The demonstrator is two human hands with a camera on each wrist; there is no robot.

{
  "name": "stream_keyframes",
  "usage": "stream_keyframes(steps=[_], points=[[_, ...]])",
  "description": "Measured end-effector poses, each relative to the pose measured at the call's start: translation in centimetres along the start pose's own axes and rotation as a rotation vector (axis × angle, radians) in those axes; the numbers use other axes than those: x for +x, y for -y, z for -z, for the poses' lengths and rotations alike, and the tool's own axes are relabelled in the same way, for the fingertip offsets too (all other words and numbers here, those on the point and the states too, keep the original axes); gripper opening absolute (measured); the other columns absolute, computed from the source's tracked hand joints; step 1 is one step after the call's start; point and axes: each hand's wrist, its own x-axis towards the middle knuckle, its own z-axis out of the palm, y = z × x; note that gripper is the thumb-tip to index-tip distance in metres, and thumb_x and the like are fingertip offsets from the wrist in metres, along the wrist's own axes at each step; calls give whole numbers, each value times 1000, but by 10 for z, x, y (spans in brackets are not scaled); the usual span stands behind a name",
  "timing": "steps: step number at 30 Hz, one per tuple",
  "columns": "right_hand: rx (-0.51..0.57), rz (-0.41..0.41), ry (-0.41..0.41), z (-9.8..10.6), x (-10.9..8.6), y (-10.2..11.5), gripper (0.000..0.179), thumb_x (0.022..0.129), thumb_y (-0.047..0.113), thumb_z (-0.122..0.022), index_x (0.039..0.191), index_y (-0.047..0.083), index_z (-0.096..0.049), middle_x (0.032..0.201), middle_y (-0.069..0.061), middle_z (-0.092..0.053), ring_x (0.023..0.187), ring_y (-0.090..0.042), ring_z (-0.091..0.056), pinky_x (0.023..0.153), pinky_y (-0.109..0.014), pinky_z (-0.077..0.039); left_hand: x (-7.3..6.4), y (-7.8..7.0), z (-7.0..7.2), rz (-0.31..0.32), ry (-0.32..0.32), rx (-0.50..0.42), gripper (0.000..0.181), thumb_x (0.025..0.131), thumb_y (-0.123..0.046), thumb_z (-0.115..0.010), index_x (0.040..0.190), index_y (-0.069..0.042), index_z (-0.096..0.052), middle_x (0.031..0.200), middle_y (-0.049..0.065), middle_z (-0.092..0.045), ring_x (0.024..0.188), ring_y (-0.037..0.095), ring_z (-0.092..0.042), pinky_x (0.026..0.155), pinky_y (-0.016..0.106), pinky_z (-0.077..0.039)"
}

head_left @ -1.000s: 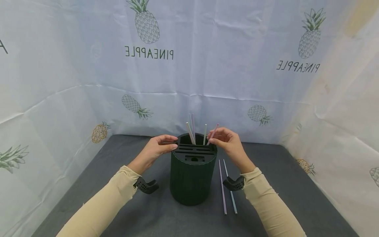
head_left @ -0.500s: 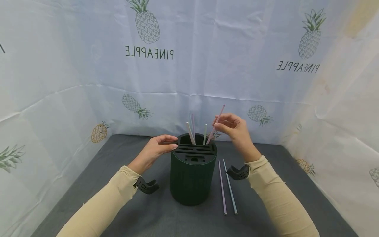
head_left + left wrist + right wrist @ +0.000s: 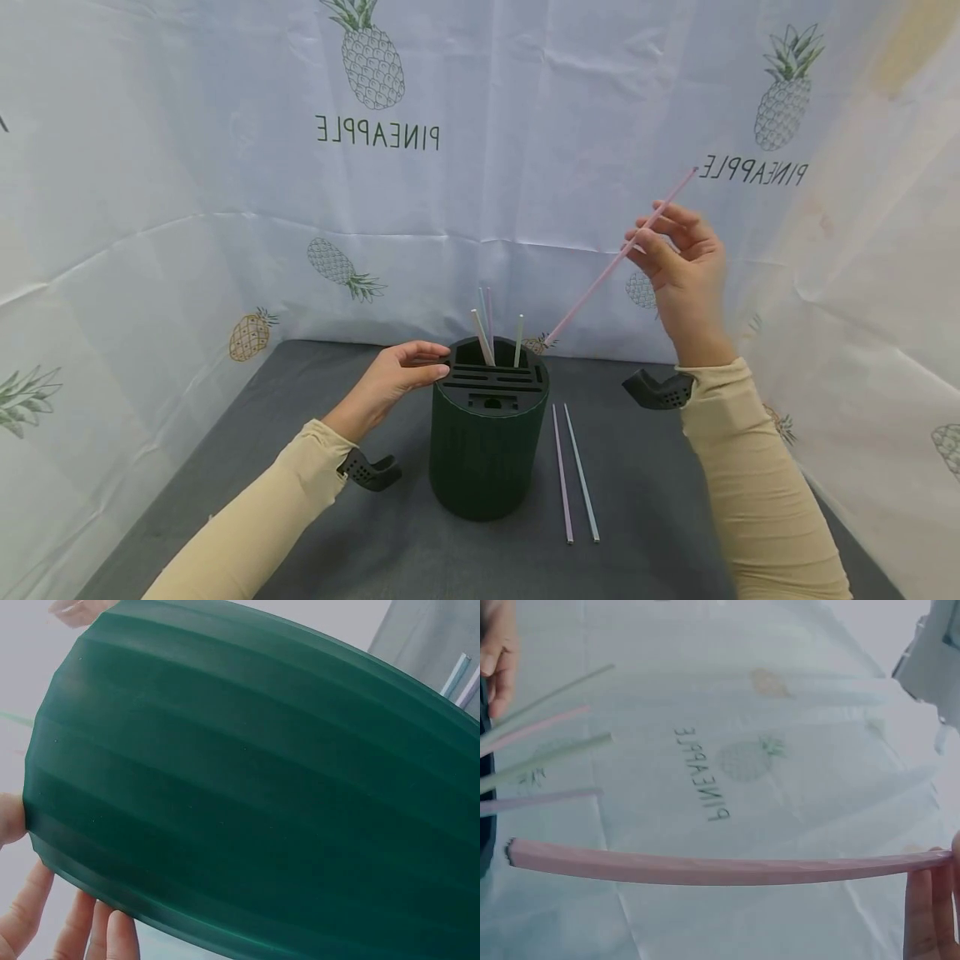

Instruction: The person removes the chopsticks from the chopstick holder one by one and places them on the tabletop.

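Stick (pink) [image 3: 592, 290] pinched, R hand [image 3: 684, 267]; L hand [image 3: 392, 379], relaxed, touches holder [image 3: 483, 462]; slotted top [image 3: 495, 391] head-cam only.

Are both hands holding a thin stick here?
No, only the right hand pinches a thin pink stick; the left hand touches the rim of a dark green cylindrical holder.

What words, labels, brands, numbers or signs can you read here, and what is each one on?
"PINEAPPLE", mirrored, on the backdrop cloth, under the upper pineapple print left of centre.
"PINEAPPLE", mirrored, on the same cloth, under the upper right pineapple print.
"PINEAPPLE", mirrored, on the cloth in the right wrist view too.
Dark stroke at the head view's left edge: cut off, unreadable.
No text visible on the green holder or pink stick.
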Motion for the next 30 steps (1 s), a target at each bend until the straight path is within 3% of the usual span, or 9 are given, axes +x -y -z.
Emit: stream_keyframes(steps=[5,11,16,20,25,27,30], points=[[-4,-39,-98,26,-6,8,35,86,-14,-61,119,-4,-58,96,-15,-65,83,-24,-69,77,-32,-59,0,0,0,0,1,5,44,89,-20,-71,129,-5,-59,129,12,-57,115,21,-58,107,44,-44],[-82,-198,-124,66,-24,-10,40,86,-12,-63,124,-2,-57,96,-12,-69,84,-21,-71,74,-28,-60,0,1,0,3,5,-6,45,89,-20,-71,130,-4,-58,129,12,-57,116,22,-58,107,44,-44],[-318,-393,-54,104,-54,-44,38,89,-2,-65,126,0,-58,94,0,-72,84,-11,-71,75,-24,-59,-1,2,-1,14,6,-20,45,89,-18,-71,130,-4,-58,129,13,-57,115,22,-58,108,46,-43],[-556,-587,3,130,-82,-73,48,91,9,-68,134,-3,-51,92,10,-72,86,-8,-70,77,-22,-58,-2,2,-2,14,7,-21,45,89,-18,-71,130,-4,-58,130,13,-57,114,21,-58,107,45,-43],[-778,-748,55,152,-113,-102,52,93,17,-66,138,-3,-49,111,-12,-70,97,-18,-70,82,-29,-59,-2,1,-2,7,11,-17,45,89,-18,-71,130,-4,-57,130,13,-57,114,20,-59,107,44,-44],[-820,-777,64,157,-122,-110,51,93,16,-66,137,-4,-50,118,-22,-66,100,-24,-69,83,-32,-59,-2,0,-2,5,9,-14,45,89,-18,-71,130,-4,-58,129,12,-57,114,21,-59,107,44,-44],[-827,-818,67,164,-130,-121,50,92,12,-67,135,-7,-50,115,-22,-67,101,-29,-68,81,-33,-59,-1,-1,-2,4,5,-11,45,89,-19,-71,130,-4,-58,128,12,-58,114,21,-59,107,44,-44]])
